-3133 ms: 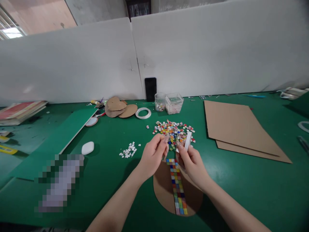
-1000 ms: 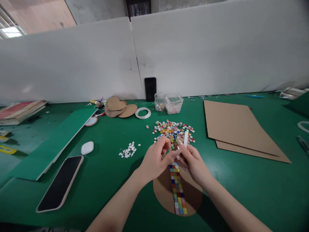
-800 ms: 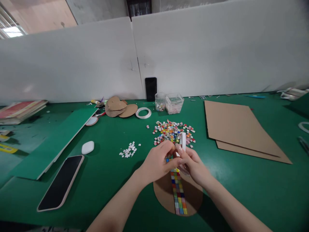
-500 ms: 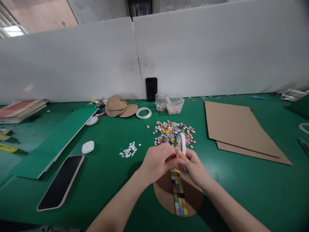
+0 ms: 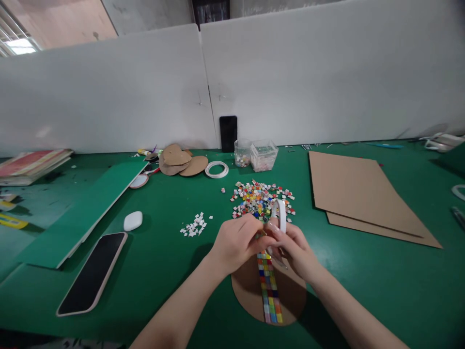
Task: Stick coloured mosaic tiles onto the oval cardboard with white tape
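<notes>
- Your left hand (image 5: 234,242), apart from the other three seconds ago, has now met your right hand (image 5: 296,247) at the fingertips.
- Your right hand grips the white tape roll (image 5: 282,215), upright at 12 to 1 o'clock from the cardboard disc's (image 5: 247,291) middle; more of its loop shows now.
- Your left fingers are bunched narrow; whether they hold anything, you cannot tell.
- The tile strip's (image 5: 268,286) far end is now hidden; attention seems to be on the roll.

There are two phones (image 5: 92,276) (image 5: 228,134), two containers (image 5: 242,153) (image 5: 264,156), one tiled disc (image 5: 249,291).
</notes>
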The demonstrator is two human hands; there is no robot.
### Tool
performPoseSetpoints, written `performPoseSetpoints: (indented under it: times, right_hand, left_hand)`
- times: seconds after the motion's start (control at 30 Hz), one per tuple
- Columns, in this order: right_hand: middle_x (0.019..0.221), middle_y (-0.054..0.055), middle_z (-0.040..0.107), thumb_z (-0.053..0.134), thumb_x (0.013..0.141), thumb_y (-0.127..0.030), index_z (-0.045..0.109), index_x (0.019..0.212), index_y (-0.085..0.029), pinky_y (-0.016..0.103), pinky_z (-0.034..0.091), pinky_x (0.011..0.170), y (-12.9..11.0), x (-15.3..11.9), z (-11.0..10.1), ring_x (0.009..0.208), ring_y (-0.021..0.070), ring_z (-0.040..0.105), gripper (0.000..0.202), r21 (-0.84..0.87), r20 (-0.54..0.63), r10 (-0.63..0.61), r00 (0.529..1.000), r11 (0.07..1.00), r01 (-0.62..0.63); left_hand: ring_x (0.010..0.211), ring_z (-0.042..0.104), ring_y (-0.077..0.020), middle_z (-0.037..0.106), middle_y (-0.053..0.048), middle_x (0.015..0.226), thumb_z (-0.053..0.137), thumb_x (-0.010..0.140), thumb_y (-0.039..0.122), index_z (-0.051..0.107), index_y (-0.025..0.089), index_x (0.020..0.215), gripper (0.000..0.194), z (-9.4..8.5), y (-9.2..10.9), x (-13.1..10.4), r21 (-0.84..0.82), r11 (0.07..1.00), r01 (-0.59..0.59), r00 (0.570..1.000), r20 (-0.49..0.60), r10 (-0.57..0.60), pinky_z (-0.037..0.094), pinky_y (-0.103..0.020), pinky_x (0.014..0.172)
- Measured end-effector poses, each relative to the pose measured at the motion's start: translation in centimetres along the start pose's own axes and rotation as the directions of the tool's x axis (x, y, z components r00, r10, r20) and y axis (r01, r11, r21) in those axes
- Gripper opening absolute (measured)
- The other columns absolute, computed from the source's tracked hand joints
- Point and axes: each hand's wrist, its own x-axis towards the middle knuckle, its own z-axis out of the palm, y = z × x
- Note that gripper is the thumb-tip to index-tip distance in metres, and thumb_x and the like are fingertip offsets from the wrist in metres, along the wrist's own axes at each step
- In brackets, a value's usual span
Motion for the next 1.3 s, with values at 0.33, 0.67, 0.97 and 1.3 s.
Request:
performPoseSetpoints:
  times: [0.33, 0.67, 0.97, 1.3]
  right_hand:
    - [0.049, -0.005, 0.043, 0.060, 0.076, -0.038, 0.050, 0.069, -0.016, 0.019, 0.026, 0.037, -0.7, -0.2, -1.8, 0.039, 0.0060, 0.034, 0.025, -0.052, 0.203, 0.047, 0.978, 0.998, -0.038]
    - [0.047, -0.005, 0.042, 0.053, 0.079, -0.034, 0.049, 0.061, -0.017, 0.020, 0.026, 0.038, -1.9, -0.3, -2.2, 0.039, 0.0068, 0.034, 0.025, -0.350, 0.279, -0.004, 0.960, 0.931, 0.105]
    - [0.047, -0.004, 0.045, 0.051, 0.074, -0.022, 0.050, 0.059, -0.016, 0.020, 0.029, 0.042, -2.6, -0.2, -2.2, 0.043, 0.0076, 0.035, 0.016, -0.485, 0.360, 0.019, 0.933, 0.858, 0.170]
    - [0.046, -0.003, 0.049, 0.051, 0.073, -0.020, 0.052, 0.059, -0.017, 0.020, 0.032, 0.040, -2.6, -0.4, -2.0, 0.040, 0.0079, 0.039, 0.015, -0.497, 0.335, 0.051, 0.941, 0.858, 0.131]
  left_hand:
    - [0.049, 0.042, -0.0080, 0.046, 0.004, 0.057, 0.032, 0.089, 0.051, 0.046, 0.017, 0.069, 0.042, -0.1, 0.1, 0.0, -0.090, 0.994, -0.058, 0.993, 0.101, 0.067, 0.028, -0.020, 0.046]
    - [0.050, 0.041, -0.0063, 0.045, 0.006, 0.058, 0.047, 0.083, 0.050, 0.048, 0.017, 0.067, 0.036, -1.6, 0.7, 0.3, -0.216, 0.966, 0.141, 0.940, 0.335, -0.063, 0.028, -0.018, 0.047]
    - [0.050, 0.041, -0.0070, 0.046, 0.005, 0.058, 0.041, 0.085, 0.051, 0.049, 0.017, 0.065, 0.040, -2.4, 1.1, 0.4, -0.224, 0.960, 0.169, 0.889, 0.455, -0.050, 0.029, -0.019, 0.047]
    - [0.049, 0.040, -0.0070, 0.048, 0.005, 0.056, 0.048, 0.082, 0.050, 0.051, 0.017, 0.064, 0.038, -2.3, 1.1, 0.2, -0.270, 0.938, 0.219, 0.887, 0.457, -0.075, 0.028, -0.019, 0.047]
